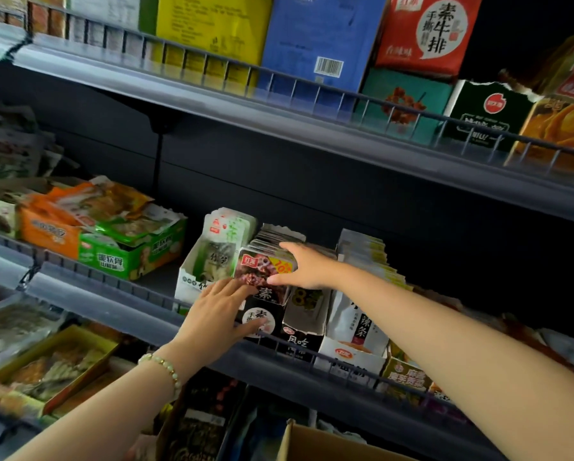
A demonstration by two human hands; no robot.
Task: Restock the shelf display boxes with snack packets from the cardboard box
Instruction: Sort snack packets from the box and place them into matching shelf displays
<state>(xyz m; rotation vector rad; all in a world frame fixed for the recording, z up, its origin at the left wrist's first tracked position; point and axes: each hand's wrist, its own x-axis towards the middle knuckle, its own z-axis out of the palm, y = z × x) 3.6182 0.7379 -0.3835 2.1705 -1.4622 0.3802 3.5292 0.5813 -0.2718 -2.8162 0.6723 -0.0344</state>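
A row of dark red snack packets (262, 266) stands in a black display box (262, 319) on the middle shelf. My right hand (307, 266) grips the packets from the right, thumb low on the front one and fingers over the top. My left hand (220, 311) rests flat against the front of the black display box, fingertips touching the front packet's lower edge. A corner of the cardboard box (315, 440) shows at the bottom edge of the view.
Left of the black box stands a white display box of pale green packets (212, 257); right of it are grey packets (308, 306) and white packets (362, 314). A wire rail (139, 291) runs along the shelf front. Orange and green boxes (112, 241) sit further left; large cartons fill the upper shelf.
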